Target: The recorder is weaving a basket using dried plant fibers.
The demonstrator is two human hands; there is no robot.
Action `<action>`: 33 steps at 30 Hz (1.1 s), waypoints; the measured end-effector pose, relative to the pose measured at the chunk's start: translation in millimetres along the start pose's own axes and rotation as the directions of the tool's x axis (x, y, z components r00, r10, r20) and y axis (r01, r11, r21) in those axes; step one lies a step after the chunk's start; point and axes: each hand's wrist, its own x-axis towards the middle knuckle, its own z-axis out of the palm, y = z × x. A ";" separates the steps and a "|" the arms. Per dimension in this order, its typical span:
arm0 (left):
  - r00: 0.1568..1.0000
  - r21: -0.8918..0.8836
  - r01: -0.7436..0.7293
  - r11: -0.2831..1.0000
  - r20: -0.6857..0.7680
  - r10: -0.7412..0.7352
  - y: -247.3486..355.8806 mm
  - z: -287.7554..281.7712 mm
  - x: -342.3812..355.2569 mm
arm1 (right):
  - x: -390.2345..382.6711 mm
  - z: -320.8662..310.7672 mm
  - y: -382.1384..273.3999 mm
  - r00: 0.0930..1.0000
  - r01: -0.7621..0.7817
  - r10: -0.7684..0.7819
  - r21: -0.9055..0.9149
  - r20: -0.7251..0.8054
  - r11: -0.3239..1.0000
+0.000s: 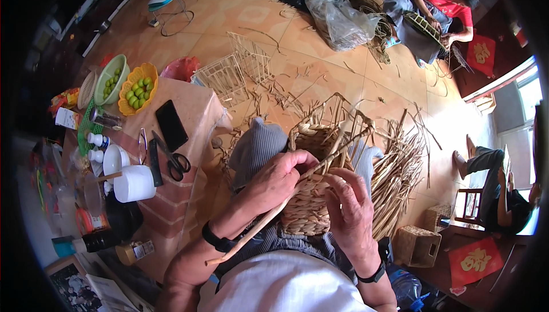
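Weaving: a box-shaped basket [306,212] of dried plant stalks rests in the person's lap, between the knees, its opening facing up.
Left grip: the left hand [279,179] is at the near rim, thumb and fingers seemingly pinching a long stalk [251,233] whose free end slants back past the wristband.
Right grip: the right hand [350,200] is at the same rim, fingers curled, fingertips close to the weave; I cannot tell whether they pinch a strand or only touch it.
Walls, done: the visible side is packed with thick twisted rows right up to the rim, so the body looks largely complete.
Rim, left over: bent stalk ends [369,123] jut and arch above it, and the long stalk hangs free, so the border appears unfinished.
Stalk supply: a loose heap of stalks [397,192] lies on the floor just beside the right knee.
Slatted frames: two pale open frames [223,80] stand on the floor beyond the far right corner of the tabletop [200,103].
Tabletop, right edge: black-handled scissors [169,153] lie near it, with a black smartphone [171,125] just beyond.
Tabletop, far edge: a scalloped yellow bowl [123,106] holds round green fruit [137,92].
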 end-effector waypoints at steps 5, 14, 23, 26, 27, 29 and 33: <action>0.996 0.195 -0.086 0.977 0.040 0.079 -15.8 -7.4 9.0 | 14.3 -4.8 3.6 0.994 0.073 -0.067 -0.082 0.084 0.994; 0.925 -0.333 -0.311 0.890 0.110 0.365 -33.1 -18.9 -8.4 | 29.4 -9.2 -12.2 0.950 0.237 -0.182 -0.207 0.256 0.949; 0.968 0.005 -0.237 0.972 -0.087 0.236 -20.2 4.6 -17.5 | 51.8 -39.7 -50.9 0.850 0.156 0.125 -0.471 0.511 0.868; 0.958 0.074 -0.244 0.967 -0.138 0.252 -21.8 11.2 -15.8 | 54.9 -39.2 -46.3 0.873 0.316 -0.106 -0.388 0.475 0.866; 0.952 0.083 -0.248 0.965 -0.166 0.259 -23.6 13.2 -16.1 | 54.6 -38.5 -45.9 0.855 0.444 -0.291 -0.316 0.430 0.839; 0.945 0.092 -0.249 0.964 -0.194 0.263 -25.4 15.9 -18.4 | 48.5 -39.3 -48.1 0.844 0.461 -0.308 -0.301 0.438 0.835; 0.936 0.112 -0.242 0.964 -0.235 0.262 -25.7 18.6 -15.3 | 53.7 -53.0 -51.4 0.824 0.456 -0.300 -0.249 0.480 0.855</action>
